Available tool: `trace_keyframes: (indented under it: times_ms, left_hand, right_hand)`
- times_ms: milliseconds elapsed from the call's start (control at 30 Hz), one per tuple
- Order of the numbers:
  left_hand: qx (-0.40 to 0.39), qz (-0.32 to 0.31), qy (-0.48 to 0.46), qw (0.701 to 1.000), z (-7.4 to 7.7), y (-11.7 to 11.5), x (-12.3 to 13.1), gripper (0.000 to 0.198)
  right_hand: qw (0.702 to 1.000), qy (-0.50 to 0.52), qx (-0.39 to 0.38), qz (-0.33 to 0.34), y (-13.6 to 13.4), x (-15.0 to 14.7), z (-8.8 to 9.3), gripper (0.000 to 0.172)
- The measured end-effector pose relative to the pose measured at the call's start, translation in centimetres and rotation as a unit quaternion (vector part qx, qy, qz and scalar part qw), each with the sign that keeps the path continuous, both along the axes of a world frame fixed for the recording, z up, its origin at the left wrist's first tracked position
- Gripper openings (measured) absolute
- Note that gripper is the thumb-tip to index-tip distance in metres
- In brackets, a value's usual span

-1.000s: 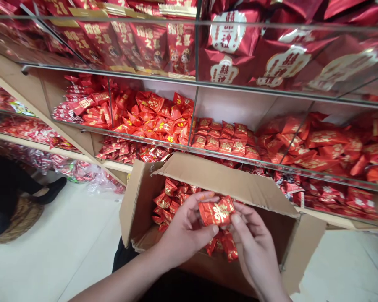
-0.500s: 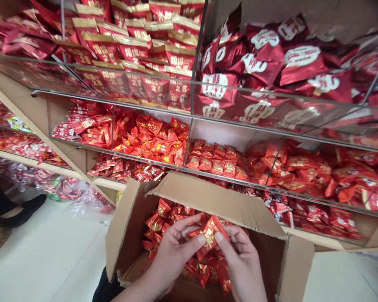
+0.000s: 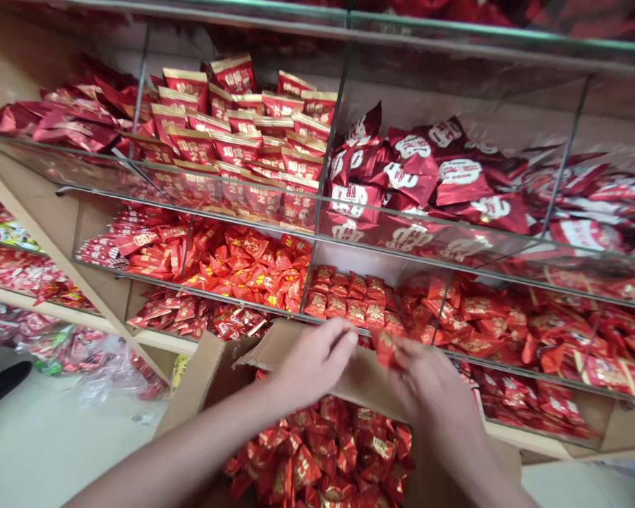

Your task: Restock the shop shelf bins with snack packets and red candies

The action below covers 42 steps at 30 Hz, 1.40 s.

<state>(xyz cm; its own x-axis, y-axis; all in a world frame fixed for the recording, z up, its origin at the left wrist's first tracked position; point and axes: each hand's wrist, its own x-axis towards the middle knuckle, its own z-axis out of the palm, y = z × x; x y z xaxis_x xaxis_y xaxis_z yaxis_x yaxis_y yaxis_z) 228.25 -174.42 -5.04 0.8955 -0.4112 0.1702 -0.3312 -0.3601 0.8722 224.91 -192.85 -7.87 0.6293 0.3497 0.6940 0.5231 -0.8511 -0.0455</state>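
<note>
My right hand, smeared by motion, pinches a small red candy packet in front of the middle shelf. To its left, my left hand is closed, thumb against curled fingers; whatever those fingers hold is hidden. Both hands are above the far flap of an open cardboard box. Inside the box lies a heap of red candy packets with gold print. Just beyond my hands, matching small red packets stand in neat rows in a shelf compartment.
Clear dividers and a glass front edge bound the shelf compartments. Above are gold-topped red packets and dark red bags with white labels. A person's dark shoe and plastic-wrapped bags are on the floor at left.
My hands have moved up from over the box toward the shelf and come apart. The packet both hands held is now apart from my left hand. My view has tilted upward.
</note>
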Motion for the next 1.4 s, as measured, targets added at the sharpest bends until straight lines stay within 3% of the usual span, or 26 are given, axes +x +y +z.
trace_keyframes:
  times_ms: [67, 133, 233, 367, 567, 733, 833, 933, 1033, 1133, 1233, 1300, 1400]
  left_hand:
    - [0.133, 0.037, -0.154, 0.978, 0.7, -1.2, 3.8, 0.026]
    - [0.244, 0.032, -0.209, 0.946, 0.7, -3.2, 7.5, 0.031]
    - [0.354, -0.015, -0.206, 0.912, 0.0, -6.4, 11.8, 0.048]
    - [0.41, -0.072, -0.153, 0.896, -1.5, -8.4, 14.7, 0.06]
    - [0.397, -0.065, -0.147, 0.904, -3.1, -7.5, 15.5, 0.07]
    - [0.39, -0.069, -0.143, 0.907, -3.3, -7.4, 15.5, 0.072]
    - [0.377, -0.06, -0.175, 0.908, -2.9, -7.3, 15.3, 0.062]
    - [0.372, 0.015, -0.197, 0.907, -1.9, -6.8, 15.1, 0.056]
    - [0.41, 0.085, -0.137, 0.898, -1.1, -6.1, 15.1, 0.063]
    - [0.452, 0.099, -0.057, 0.885, -1.0, -5.5, 15.1, 0.071]
    - [0.478, 0.095, -0.021, 0.873, -1.3, -4.9, 14.6, 0.078]
    - [0.488, 0.081, -0.019, 0.869, -1.3, -4.6, 14.1, 0.078]
    - [0.487, 0.064, -0.022, 0.87, -1.1, -4.3, 13.7, 0.073]
  right_hand:
    - [0.994, 0.027, -0.079, -0.076, -0.5, 3.1, 1.9, 0.014]
    - [0.972, 0.075, -0.164, -0.151, -0.4, 6.3, 3.5, 0.018]
    - [0.938, 0.113, -0.24, -0.221, 0.3, 10.5, 4.4, 0.024]
    - [0.925, 0.119, -0.275, -0.233, 0.5, 14.2, 3.3, 0.025]
    - [0.905, 0.205, -0.266, -0.262, -0.1, 15.5, 0.8, 0.025]
    - [0.899, 0.22, -0.251, -0.283, 0.0, 16.0, 0.8, 0.024]
    - [0.898, 0.236, -0.236, -0.287, 0.1, 16.1, 1.0, 0.026]
    - [0.9, 0.242, -0.231, -0.28, 0.0, 15.7, 0.9, 0.03]
    - [0.908, 0.225, -0.227, -0.272, -0.2, 15.1, 1.0, 0.031]
    - [0.935, 0.183, -0.204, -0.227, -0.1, 14.6, 1.0, 0.031]
    - [0.957, 0.185, -0.191, -0.117, 0.3, 14.7, 0.9, 0.037]
    - [0.958, 0.203, -0.198, -0.054, 0.6, 15.0, 0.6, 0.04]
    - [0.955, 0.218, -0.201, -0.014, 1.0, 15.4, 0.4, 0.035]
